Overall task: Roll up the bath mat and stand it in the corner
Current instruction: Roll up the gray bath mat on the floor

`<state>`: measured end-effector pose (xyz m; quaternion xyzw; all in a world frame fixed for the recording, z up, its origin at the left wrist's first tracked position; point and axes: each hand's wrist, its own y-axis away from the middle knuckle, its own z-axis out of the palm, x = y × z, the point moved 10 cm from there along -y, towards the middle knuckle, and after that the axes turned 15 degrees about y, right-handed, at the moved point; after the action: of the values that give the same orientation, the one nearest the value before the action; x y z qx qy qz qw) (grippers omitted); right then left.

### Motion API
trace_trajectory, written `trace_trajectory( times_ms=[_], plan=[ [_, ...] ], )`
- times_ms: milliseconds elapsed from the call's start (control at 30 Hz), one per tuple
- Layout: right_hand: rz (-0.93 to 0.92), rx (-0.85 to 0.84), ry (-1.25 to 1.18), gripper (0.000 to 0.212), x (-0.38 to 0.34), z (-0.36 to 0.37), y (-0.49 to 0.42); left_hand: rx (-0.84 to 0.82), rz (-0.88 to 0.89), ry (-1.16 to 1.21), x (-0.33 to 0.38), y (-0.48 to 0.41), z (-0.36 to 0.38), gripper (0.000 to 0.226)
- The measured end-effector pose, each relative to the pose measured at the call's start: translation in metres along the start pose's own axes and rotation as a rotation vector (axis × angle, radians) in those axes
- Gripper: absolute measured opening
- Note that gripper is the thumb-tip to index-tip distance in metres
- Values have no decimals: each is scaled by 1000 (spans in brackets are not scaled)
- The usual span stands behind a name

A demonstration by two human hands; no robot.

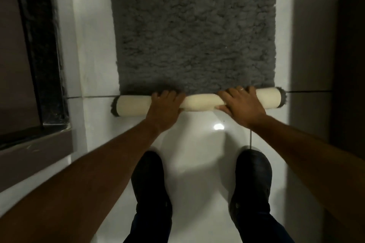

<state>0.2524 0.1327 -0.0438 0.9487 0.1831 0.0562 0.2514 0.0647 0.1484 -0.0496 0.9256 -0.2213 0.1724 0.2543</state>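
Note:
A shaggy grey bath mat (193, 29) lies flat on the white tiled floor, stretching away from me. Its near end is wound into a thin roll (199, 101) with the cream backing facing out and grey pile showing at both ends. My left hand (165, 109) presses down on the roll left of its middle, fingers curled over the top. My right hand (240, 104) grips the roll right of its middle; a ring shows on one finger.
My two dark shoes (150, 185) (251, 179) stand on the glossy floor just behind the roll. A dark door frame (41, 49) and a brown ledge run along the left. A wall and a dark panel (349, 65) close in on the right.

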Motion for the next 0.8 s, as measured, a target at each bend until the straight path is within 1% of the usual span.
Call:
trace_trajectory(
  times_ms=[67, 100, 167, 233, 300, 400, 433, 500, 533, 600, 667, 700, 733, 800],
  plan=[
    [-49, -77, -16, 51, -11, 17, 15, -57, -14, 51, 4, 18, 13, 47],
    [-57, -113, -27, 51, -13, 22, 17, -42, -24, 66, 4, 24, 14, 50],
    [-42, -152, -50, 53, -10, 26, 9, 53, -53, 34, 4, 39, 11, 61],
    [-7, -144, -59, 55, -4, 23, -4, 104, -29, -18, 11, 54, 14, 72],
    [52, -71, -49, 58, 1, 13, -9, 43, 21, -43, 15, 56, 26, 93],
    [158, 142, -69, 62, -4, -6, 4, -89, -15, -85, -2, 20, 25, 120],
    [161, 169, -72, 68, -8, -8, 7, -121, -37, -99, -11, 0, 19, 126],
    [124, 133, -34, 91, -14, -4, 5, -163, -75, -96, -26, -35, 4, 134],
    [110, 108, -6, 102, -12, -4, -2, -157, -99, -82, -30, -48, -6, 137],
    [116, 82, 34, 119, -2, -9, -22, -56, -155, -40, -34, -59, -28, 137],
    [152, 56, 48, 129, 12, -19, -44, 83, -104, -42, -25, -53, -44, 128],
    [166, 36, 53, 132, 19, -23, -54, 101, -63, -79, -19, -48, -44, 125],
    [168, 14, 59, 133, 23, -25, -61, 84, -43, -128, -17, -44, -41, 123],
    [156, -3, 66, 128, 25, -28, -68, 67, -61, -208, -17, -46, -37, 115]
  ],
)
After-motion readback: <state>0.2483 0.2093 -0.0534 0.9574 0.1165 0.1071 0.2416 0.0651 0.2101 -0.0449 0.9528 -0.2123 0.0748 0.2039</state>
